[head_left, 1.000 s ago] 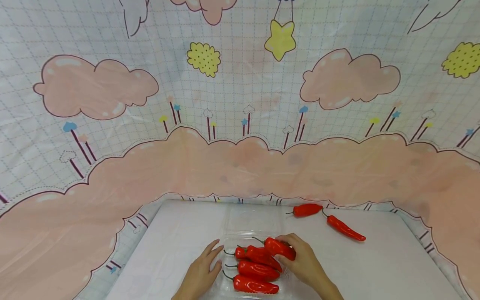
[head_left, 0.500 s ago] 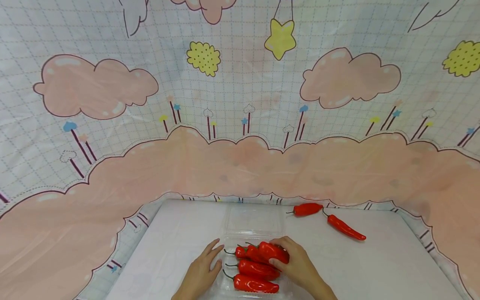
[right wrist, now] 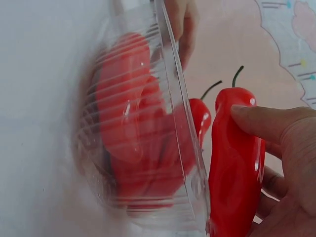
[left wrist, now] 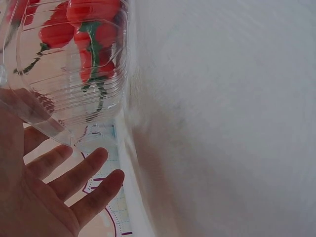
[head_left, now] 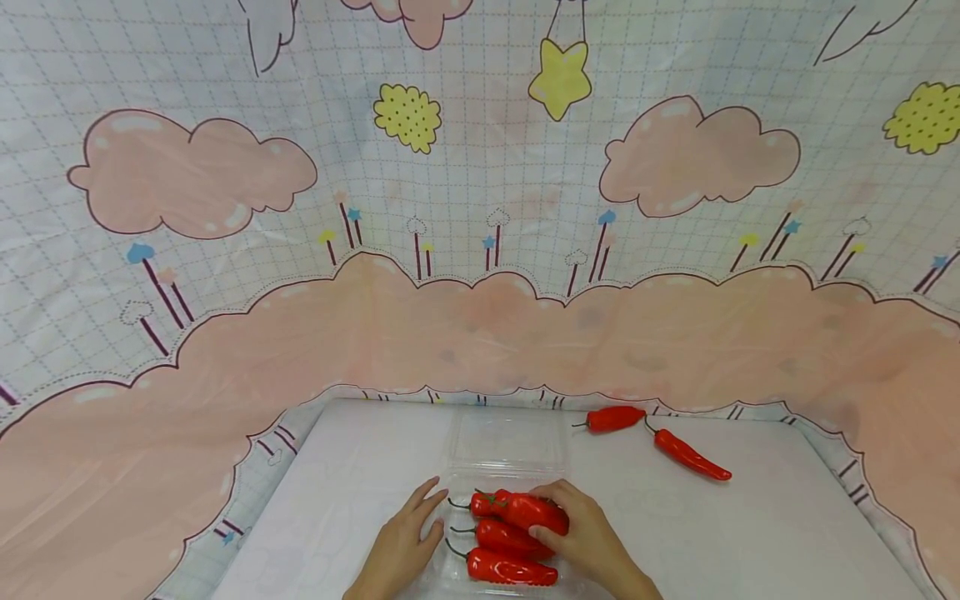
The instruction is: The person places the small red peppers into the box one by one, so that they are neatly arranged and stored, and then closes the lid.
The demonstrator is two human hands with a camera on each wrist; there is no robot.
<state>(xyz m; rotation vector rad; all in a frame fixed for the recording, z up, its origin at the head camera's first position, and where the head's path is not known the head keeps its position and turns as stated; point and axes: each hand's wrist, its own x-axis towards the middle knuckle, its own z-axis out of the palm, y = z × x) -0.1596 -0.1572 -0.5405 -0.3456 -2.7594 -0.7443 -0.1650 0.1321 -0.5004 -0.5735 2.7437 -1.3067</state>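
My right hand (head_left: 588,529) pinches a red pepper (head_left: 536,512) between thumb and fingers, over the clear plastic box (head_left: 453,577). In the right wrist view, the held pepper (right wrist: 237,163) stands just outside the box's rim line, green stem pointing up. Several other red peppers lie side by side in the box, such as the front one (head_left: 510,569); the held pepper partly hides those behind it. At the box's left side is my left hand (head_left: 401,537), fingers spread. The left wrist view has that hand (left wrist: 64,192) close against the ribbed wall (left wrist: 59,101), holding nothing.
The box's clear lid (head_left: 510,439) lies folded back behind it. Two more red peppers, one near the back edge (head_left: 615,419) and one slanting right (head_left: 690,456), lie on the white table (head_left: 345,450). Behind hangs a cloud-patterned cloth (head_left: 480,333).
My right hand has moved the held pepper left and toward me, from the box's back right to above the other peppers. The left hand stays in place.
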